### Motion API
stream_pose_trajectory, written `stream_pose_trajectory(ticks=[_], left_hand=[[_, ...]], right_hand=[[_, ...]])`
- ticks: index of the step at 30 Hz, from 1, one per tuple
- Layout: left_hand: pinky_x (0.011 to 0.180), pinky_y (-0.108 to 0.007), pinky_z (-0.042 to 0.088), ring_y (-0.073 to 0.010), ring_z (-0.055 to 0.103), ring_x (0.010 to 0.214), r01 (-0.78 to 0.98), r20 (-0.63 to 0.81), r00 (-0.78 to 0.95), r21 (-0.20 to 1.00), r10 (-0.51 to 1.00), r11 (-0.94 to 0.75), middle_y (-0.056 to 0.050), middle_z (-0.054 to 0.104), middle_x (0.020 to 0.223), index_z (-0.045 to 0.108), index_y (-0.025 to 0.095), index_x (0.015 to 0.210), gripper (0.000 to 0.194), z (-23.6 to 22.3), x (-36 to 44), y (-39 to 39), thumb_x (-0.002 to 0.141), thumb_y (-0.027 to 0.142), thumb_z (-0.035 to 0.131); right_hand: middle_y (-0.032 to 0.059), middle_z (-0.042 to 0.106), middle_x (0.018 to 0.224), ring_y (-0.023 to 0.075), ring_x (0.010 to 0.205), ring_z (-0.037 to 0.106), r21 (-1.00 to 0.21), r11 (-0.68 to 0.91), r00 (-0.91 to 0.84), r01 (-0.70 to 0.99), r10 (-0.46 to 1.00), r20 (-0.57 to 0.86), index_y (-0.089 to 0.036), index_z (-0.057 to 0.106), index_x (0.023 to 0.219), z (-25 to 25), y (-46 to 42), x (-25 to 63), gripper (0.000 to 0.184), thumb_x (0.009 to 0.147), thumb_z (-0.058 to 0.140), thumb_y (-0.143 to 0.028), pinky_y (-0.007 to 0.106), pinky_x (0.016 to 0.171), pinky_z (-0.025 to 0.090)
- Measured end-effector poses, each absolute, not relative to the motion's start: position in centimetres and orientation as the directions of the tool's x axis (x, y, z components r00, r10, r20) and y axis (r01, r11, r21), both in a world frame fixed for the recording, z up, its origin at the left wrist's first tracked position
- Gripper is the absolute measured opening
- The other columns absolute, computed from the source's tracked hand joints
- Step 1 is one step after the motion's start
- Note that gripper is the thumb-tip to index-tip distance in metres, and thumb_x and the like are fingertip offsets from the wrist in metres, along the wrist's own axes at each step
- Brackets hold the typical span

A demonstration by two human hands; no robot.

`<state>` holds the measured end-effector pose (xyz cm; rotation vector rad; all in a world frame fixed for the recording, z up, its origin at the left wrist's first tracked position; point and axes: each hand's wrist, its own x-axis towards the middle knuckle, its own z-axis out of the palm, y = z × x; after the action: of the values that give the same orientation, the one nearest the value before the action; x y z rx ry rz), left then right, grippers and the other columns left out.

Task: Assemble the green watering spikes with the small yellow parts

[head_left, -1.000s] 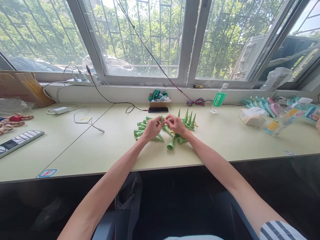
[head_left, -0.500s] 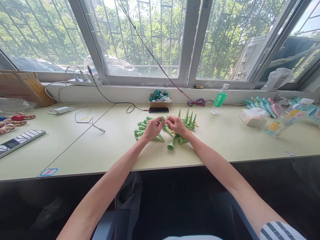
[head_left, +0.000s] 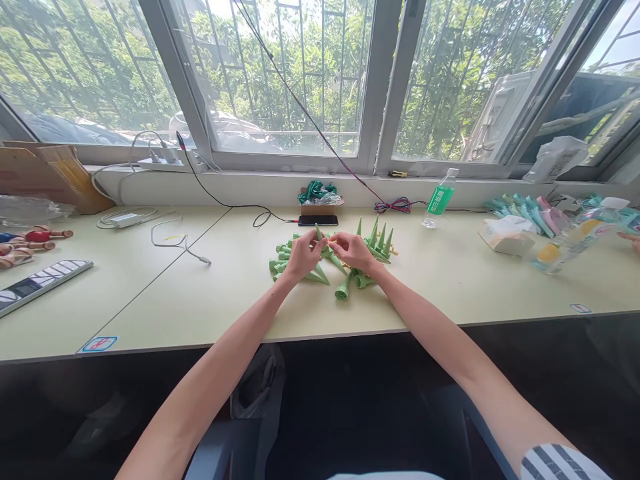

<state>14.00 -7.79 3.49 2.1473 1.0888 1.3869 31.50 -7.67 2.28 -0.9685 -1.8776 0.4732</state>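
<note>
My left hand (head_left: 303, 257) is closed around a green plastic watering spike (head_left: 319, 233), its pointed tip up and leaning left. Close beside it, my right hand (head_left: 354, 251) has thumb and fingertips pinched together against something small and pale near the spike; its kind is too small to make out. Several similar green spikes lie left of and below my hands, one loose spike (head_left: 343, 292) with its open threaded end toward me. Right of my right hand, a group of green spikes (head_left: 381, 240) stands points up, with small yellowish parts among them. My fingers partly hide the pile.
Behind my hands are a black phone (head_left: 318, 220) and a small box (head_left: 317, 209) with green wrapping. Right stand a green-labelled bottle (head_left: 440, 199), a tissue pack (head_left: 506, 235) and a larger bottle (head_left: 575, 238). Another person's hand (head_left: 631, 240) shows at the right edge. Cables lie left.
The held spike has risen slightly and tips further left, and my fingertips have shifted around it. Another person's fingers have come into view at the right edge. The other spikes lie as before.
</note>
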Motion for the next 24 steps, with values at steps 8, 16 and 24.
stream_pose_trajectory(ticks=[8, 16, 24], left_hand=[[0.057, -0.022, 0.048, -0.0127, 0.054, 0.064, 0.415, 0.619, 0.263, 0.620, 0.740, -0.666, -0.002, 0.063, 0.078, 0.060, 0.019, 0.087, 0.021, 3.3, 13.9, -7.8, 0.088, 0.039, 0.055], [0.063, -0.024, 0.054, -0.0126, 0.059, 0.066, 0.366, 0.621, 0.310, 0.621, 0.720, -0.693, -0.002, 0.066, 0.083, 0.060, 0.019, 0.092, 0.013, 3.4, 13.8, -8.0, 0.085, 0.030, 0.057], [0.067, -0.025, 0.056, -0.0144, 0.066, 0.076, 0.368, 0.623, 0.323, 0.611, 0.713, -0.701, -0.004, 0.069, 0.092, 0.063, 0.019, 0.096, 0.020, 3.3, 13.8, -8.1, 0.078, 0.016, 0.056]], right_hand=[[-0.0024, 0.051, 0.055, 0.0123, 0.055, 0.042, -0.656, 0.606, -0.255, 0.450, 0.791, 0.556, -0.018, 0.060, 0.075, 1.9, -7.2, 31.6, 0.032, 0.089, 0.050, -0.045, 0.025, 0.057, 0.035], [-0.0023, 0.047, 0.055, 0.0118, 0.055, 0.037, -0.601, 0.604, -0.255, 0.524, 0.784, 0.565, -0.019, 0.051, 0.066, 1.8, -6.8, 31.7, 0.037, 0.090, 0.046, -0.048, 0.026, 0.057, 0.031], [-0.0021, 0.047, 0.056, 0.0118, 0.056, 0.037, -0.603, 0.579, -0.236, 0.549, 0.799, 0.553, -0.020, 0.044, 0.064, 1.6, -6.6, 31.7, 0.039, 0.093, 0.042, -0.046, 0.026, 0.058, 0.030]])
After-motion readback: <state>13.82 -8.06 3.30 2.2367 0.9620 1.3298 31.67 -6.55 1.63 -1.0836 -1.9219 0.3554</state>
